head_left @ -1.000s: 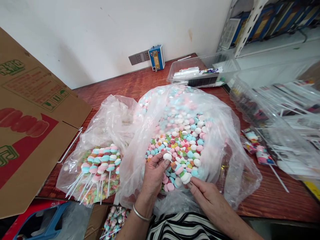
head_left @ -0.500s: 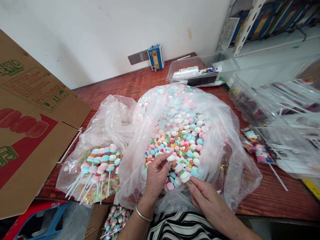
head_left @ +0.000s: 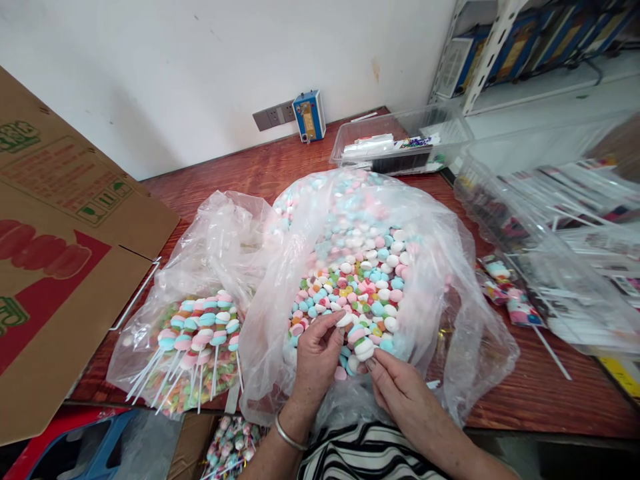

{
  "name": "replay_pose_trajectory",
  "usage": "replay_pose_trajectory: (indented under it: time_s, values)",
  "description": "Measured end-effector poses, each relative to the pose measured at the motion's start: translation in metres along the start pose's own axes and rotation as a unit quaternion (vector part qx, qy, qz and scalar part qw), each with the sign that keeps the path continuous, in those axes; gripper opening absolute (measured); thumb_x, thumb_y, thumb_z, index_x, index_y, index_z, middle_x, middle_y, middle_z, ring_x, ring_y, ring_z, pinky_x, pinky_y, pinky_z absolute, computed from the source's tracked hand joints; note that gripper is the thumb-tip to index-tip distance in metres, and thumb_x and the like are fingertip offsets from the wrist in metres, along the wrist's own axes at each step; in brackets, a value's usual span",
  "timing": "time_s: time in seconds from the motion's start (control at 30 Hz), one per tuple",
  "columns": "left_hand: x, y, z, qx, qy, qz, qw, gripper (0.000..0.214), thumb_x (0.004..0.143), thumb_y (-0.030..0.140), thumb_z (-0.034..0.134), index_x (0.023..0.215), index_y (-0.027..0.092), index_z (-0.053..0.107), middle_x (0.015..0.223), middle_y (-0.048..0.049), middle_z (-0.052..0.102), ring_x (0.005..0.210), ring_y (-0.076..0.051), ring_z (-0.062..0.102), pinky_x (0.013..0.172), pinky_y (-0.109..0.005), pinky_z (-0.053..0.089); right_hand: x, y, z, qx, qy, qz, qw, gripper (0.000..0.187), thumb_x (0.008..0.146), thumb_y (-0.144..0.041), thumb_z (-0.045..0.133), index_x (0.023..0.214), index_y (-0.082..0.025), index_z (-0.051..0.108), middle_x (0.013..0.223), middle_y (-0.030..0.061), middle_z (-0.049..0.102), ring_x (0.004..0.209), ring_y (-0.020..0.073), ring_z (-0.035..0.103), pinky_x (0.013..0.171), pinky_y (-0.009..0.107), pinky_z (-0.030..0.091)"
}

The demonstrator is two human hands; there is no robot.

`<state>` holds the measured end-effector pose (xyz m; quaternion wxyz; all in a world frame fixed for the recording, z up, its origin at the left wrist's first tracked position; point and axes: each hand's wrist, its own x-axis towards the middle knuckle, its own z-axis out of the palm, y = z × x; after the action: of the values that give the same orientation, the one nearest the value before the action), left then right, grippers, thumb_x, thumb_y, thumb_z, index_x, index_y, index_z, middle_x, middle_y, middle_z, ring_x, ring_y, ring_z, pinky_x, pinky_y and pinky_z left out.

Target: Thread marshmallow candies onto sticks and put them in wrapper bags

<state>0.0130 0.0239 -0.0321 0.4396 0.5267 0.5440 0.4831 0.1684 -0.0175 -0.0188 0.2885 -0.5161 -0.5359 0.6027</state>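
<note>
We hold our hands over the open front of the big bag (head_left: 273,313) of round candies. Our left hand (head_left: 319,357) pinches a white candy (head_left: 345,320) between thumb and finger. Our right hand (head_left: 399,385) pinches the near end of a candy stack (head_left: 362,341), also over the big bag. Left of the big bag, we see candy sticks (head_left: 203,330) on a smaller bag (head_left: 217,223). Right of the big bag lies a wrapped candy pop (head_left: 523,308). Behind the big bag, we see a clear tray (head_left: 340,157).

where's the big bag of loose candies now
In the head view, the big bag sits centrally on the table, right of the candy sticks and nearer than the blue box.
</note>
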Motion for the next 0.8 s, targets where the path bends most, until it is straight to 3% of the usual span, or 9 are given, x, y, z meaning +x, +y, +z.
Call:
replay_pose_trajectory:
  time_s: [0.1, 0.23, 0.33, 0.43, 0.53, 0.63, 0.8]
  values:
    - [-0.001, 0.001, 0.000, 0.006, 0.001, 0.014, 1.000, 0.022, 0.085, 0.026, 0.064, 0.105, 0.022, 0.074, 0.104, -0.0075, 0.072, 0.097, -0.020, 0.066, 0.088, -0.034, 0.051, 0.005, 0.006, 0.000, 0.007, -0.001, 0.000, 1.000, 0.029, 0.096, -0.041, 0.034, 0.076, -0.022, 0.043, 0.057, -0.0073, 0.035, 0.048, 0.0114, 0.032, 0.044, 0.023, 0.024]
    - [-0.006, 0.004, 0.001, -0.023, -0.002, 0.022, 0.999, 0.023, 0.085, 0.027, 0.064, 0.106, 0.025, 0.075, 0.113, -0.0077, 0.070, 0.109, -0.022, 0.062, 0.100, -0.037, 0.045, 0.013, 0.011, -0.001, 0.029, -0.006, -0.017, 0.999, 0.033, 0.096, -0.047, 0.037, 0.078, -0.022, 0.048, 0.059, -0.0069, 0.035, 0.051, 0.0118, 0.033, 0.047, 0.023, 0.026]
    - [-0.008, 0.013, 0.005, -0.211, 0.003, -0.037, 0.977, 0.043, 0.085, 0.036, 0.064, 0.128, 0.032, 0.061, 0.133, -0.0076, 0.060, 0.115, -0.025, 0.059, 0.099, -0.040, 0.046, 0.017, 0.010, -0.003, 0.031, 0.014, -0.035, 0.999, 0.034, 0.096, -0.049, 0.041, 0.080, -0.021, 0.053, 0.060, -0.0061, 0.039, 0.055, 0.0131, 0.038, 0.052, 0.023, 0.031]
    - [-0.003, 0.028, 0.013, -0.401, 0.020, -0.104, 0.910, 0.058, 0.087, 0.052, 0.057, 0.140, 0.034, 0.045, 0.138, -0.0104, 0.055, 0.109, -0.025, 0.062, 0.090, -0.042, 0.051, 0.019, 0.007, -0.004, -0.004, 0.035, -0.067, 0.997, 0.036, 0.095, -0.047, 0.043, 0.075, -0.020, 0.056, 0.067, -0.0030, 0.048, 0.067, 0.0155, 0.047, 0.062, 0.024, 0.038]
    - [0.005, 0.039, 0.022, -0.454, 0.021, -0.152, 0.878, 0.049, 0.084, 0.053, 0.060, 0.123, 0.023, 0.059, 0.113, -0.0109, 0.065, 0.093, -0.021, 0.064, 0.083, -0.037, 0.052, 0.018, 0.004, -0.004, -0.056, 0.044, -0.088, 0.994, 0.036, 0.096, -0.042, 0.041, 0.073, -0.019, 0.057, 0.072, -0.0004, 0.055, 0.070, 0.0167, 0.050, 0.064, 0.025, 0.040]
    - [0.011, 0.043, 0.030, -0.463, 0.028, -0.187, 0.866, 0.031, 0.084, 0.046, 0.063, 0.098, 0.019, 0.063, 0.079, -0.0015, 0.060, 0.069, -0.013, 0.059, 0.069, -0.028, 0.052, 0.011, -0.001, -0.005, -0.112, 0.053, -0.112, 0.986, 0.027, 0.095, -0.033, 0.041, 0.078, -0.019, 0.057, 0.076, 0.0016, 0.060, 0.072, 0.0175, 0.055, 0.066, 0.026, 0.042]
    - [0.014, 0.042, 0.032, -0.479, 0.078, -0.188, 0.854, 0.028, 0.083, 0.045, 0.064, 0.097, 0.022, 0.056, 0.067, 0.0046, 0.049, 0.054, -0.007, 0.047, 0.051, -0.018, 0.041, -0.004, 0.000, -0.005, -0.221, 0.017, -0.103, 0.970, 0.024, 0.098, -0.028, 0.034, 0.092, -0.021, 0.056, 0.078, 0.0028, 0.068, 0.070, 0.0190, 0.064, 0.064, 0.027, 0.045]
